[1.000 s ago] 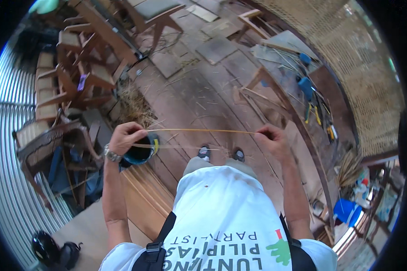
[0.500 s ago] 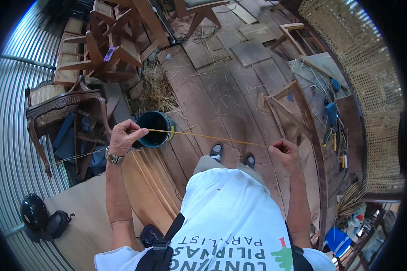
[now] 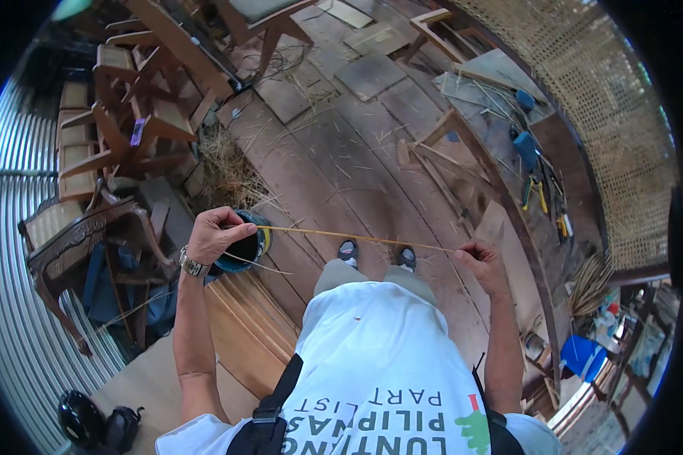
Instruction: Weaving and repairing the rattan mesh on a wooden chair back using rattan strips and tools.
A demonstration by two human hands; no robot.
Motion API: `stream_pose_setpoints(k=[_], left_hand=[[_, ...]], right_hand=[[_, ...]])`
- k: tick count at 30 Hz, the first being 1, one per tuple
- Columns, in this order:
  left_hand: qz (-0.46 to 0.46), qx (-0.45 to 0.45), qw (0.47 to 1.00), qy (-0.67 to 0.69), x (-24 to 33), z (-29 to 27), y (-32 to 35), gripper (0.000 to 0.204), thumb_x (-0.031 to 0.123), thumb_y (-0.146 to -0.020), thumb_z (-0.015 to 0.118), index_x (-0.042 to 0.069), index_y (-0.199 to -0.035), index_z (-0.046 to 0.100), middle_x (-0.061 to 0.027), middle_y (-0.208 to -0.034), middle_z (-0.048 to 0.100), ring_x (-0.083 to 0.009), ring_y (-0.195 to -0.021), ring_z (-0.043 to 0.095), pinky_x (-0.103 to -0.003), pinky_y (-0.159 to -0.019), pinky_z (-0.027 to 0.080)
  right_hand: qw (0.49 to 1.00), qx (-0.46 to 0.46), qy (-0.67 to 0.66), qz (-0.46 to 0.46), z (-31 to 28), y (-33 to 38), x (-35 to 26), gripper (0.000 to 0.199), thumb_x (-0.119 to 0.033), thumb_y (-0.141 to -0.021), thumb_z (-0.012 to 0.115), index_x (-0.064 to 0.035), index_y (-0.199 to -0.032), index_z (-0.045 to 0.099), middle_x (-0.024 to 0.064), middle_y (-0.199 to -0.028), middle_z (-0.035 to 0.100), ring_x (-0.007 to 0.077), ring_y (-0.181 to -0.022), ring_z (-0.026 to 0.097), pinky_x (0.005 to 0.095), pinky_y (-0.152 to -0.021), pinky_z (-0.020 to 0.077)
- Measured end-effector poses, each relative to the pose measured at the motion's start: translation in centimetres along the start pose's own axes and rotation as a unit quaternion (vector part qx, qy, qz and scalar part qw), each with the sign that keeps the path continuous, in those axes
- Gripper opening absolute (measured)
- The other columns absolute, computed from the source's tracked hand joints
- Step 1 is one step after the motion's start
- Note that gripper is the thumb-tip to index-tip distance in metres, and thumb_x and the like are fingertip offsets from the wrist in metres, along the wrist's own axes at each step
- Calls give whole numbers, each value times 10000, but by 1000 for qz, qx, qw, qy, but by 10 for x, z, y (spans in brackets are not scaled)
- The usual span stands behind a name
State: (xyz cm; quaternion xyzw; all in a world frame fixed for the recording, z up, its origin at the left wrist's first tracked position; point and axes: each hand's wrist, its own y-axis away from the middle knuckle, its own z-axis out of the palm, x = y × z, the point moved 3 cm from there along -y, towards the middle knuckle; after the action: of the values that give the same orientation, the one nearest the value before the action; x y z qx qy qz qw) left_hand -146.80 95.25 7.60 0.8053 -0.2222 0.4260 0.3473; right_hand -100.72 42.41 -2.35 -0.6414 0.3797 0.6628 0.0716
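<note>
A thin golden-brown cane strip (image 3: 349, 235) is stretched nearly straight across the front of my body. My left hand (image 3: 214, 236), with a metal watch at its wrist, pinches one end between thumb and fingers. At the other end, my right hand (image 3: 482, 267) pinches the strip with its fingertips. A paler loose strand (image 3: 264, 268) trails below the left hand. Partly behind that hand stands a dark bucket (image 3: 264, 241) with a blue rim. My shod feet are on the floor beyond the strip.
A carved wooden chair (image 3: 99, 220) and stacked chair frames (image 3: 129, 129) fill the left. Cane scraps (image 3: 231, 171) litter the plank floor (image 3: 341, 152). To the right are a curved wooden frame with woven cane (image 3: 622, 152), pliers (image 3: 537, 196) and a blue container (image 3: 582, 356). Boards (image 3: 254, 311) lie lower left.
The view has shifted, so the surroundings sit further left. Both hands keep their pinch on the taut cane strip. A loose strand now shows below my left hand.
</note>
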Motion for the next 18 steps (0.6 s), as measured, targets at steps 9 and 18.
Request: stream_pose_setpoints(k=[9, 18], left_hand=[[-7, -208, 967, -147, 20, 64, -108, 290, 293, -1130, 1040, 16, -1133, 955, 10, -958, 869, -108, -890, 767, -337, -828, 637], [58, -23, 778, -625, -38, -145, -248, 355, 420, -1021, 1003, 79, -1112, 970, -229, -1245, 941, -484, -1266, 864, -589, -1122, 689]], right_hand=[[974, 48, 214, 64, -218, 95, 85, 181, -202, -1146, 997, -40, -1210, 947, 9, -1025, 872, 90, -980, 789, 348, -876, 646], [902, 205, 351, 145, -431, 290, 177, 216, -248, -1134, 972, -47, -1195, 920, 132, -1045, 892, 245, -981, 843, 449, -889, 658]])
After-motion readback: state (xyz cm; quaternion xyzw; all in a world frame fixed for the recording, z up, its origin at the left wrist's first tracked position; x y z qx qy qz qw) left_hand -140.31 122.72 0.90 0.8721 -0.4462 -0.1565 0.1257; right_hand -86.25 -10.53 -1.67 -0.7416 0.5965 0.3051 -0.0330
